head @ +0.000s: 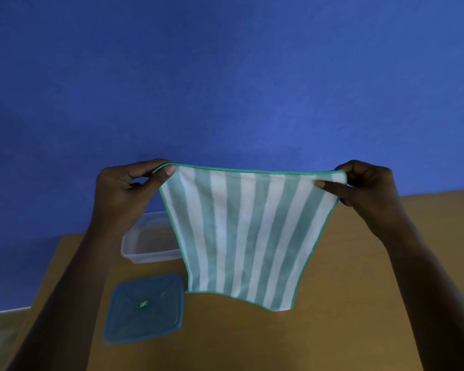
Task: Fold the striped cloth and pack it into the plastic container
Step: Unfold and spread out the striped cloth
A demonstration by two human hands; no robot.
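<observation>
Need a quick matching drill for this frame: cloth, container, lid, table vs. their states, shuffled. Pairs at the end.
Things:
1. green-and-white striped cloth
2. clear plastic container
3. blue square plastic lid
4. brown wooden table

States:
A. lying flat on the table, off its container
B. held up by its top corners, hanging unfolded
C. bearing the container and lid
D. standing open, partly hidden behind the cloth

Pairs: 1-B, 2-D, 3-A, 4-C

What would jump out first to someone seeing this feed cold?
The striped cloth held up mid-frame, unfolded, its top corners pinched by the left hand and right hand. Behind its left edge sits the open plastic container on the wooden table, with the blue lid nearer the camera.
</observation>
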